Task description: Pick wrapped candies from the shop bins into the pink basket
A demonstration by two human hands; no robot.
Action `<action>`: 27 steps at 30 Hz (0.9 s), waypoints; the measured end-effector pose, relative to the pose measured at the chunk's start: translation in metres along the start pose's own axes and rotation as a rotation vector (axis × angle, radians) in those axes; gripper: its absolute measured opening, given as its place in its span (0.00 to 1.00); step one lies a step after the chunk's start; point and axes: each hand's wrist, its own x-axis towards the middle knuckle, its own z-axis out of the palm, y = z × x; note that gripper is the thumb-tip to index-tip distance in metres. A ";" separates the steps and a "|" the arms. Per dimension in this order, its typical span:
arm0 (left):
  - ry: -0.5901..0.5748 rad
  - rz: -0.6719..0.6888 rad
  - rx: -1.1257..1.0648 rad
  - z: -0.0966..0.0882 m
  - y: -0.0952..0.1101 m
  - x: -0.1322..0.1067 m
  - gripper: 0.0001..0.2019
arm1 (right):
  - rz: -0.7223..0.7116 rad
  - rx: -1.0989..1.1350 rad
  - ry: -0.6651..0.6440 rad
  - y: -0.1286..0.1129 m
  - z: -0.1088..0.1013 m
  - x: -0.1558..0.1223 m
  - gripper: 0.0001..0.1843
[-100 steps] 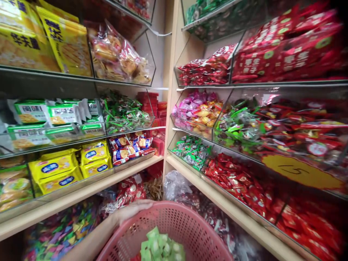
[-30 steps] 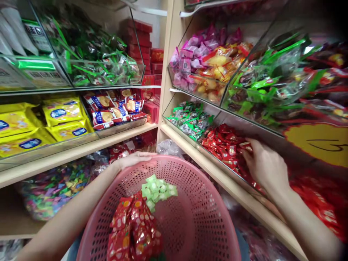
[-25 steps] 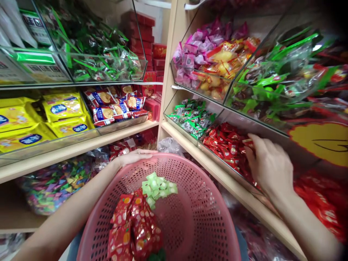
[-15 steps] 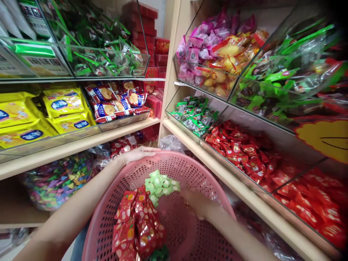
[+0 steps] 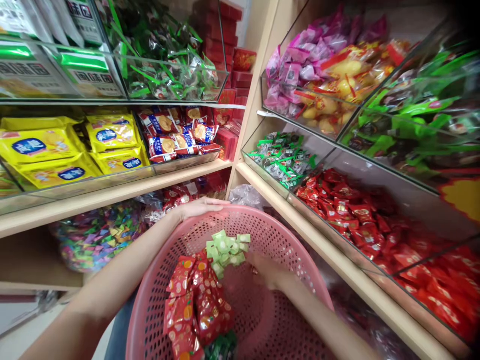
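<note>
My left hand (image 5: 198, 206) lies over the far rim of a pink perforated basket (image 5: 300, 252) and grips it, the forearm running along the basket's left side. My right hand (image 5: 268, 270) is down inside the basket, back upward, fingers curled; what they hold is hidden. Just left of that hand lies a cluster of pale green wrapped sweets (image 5: 227, 249). Red and orange foil packets (image 5: 195, 300) are piled at the basket's near left. A clear bin of small red-wrapped sweets (image 5: 348, 210) sits on the right shelf, apart from both hands.
Wooden shelves meet in a corner ahead. Left: yellow biscuit packs (image 5: 108, 135), red-blue packs (image 5: 176, 140), a bag of many-coloured sweets (image 5: 97, 232) below. Right: clear bins with green-wrapped sweets (image 5: 285, 157) and purple and yellow sweets (image 5: 318, 75). A yellow price tag (image 5: 463, 197) hangs at right.
My right hand left the red-sweet bin on the right shelf and came down into the basket. The view swung slightly right. My left hand kept its hold on the rim.
</note>
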 end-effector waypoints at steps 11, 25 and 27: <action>0.005 -0.041 -0.029 0.000 0.001 -0.002 0.23 | -0.055 0.502 0.059 0.016 0.016 0.001 0.17; 0.102 -0.032 0.550 0.005 0.021 -0.037 0.22 | 0.006 0.500 -0.083 0.011 0.043 -0.039 0.13; 0.110 -0.012 0.584 0.005 0.022 -0.034 0.20 | 0.008 0.449 -0.075 0.011 0.040 -0.038 0.13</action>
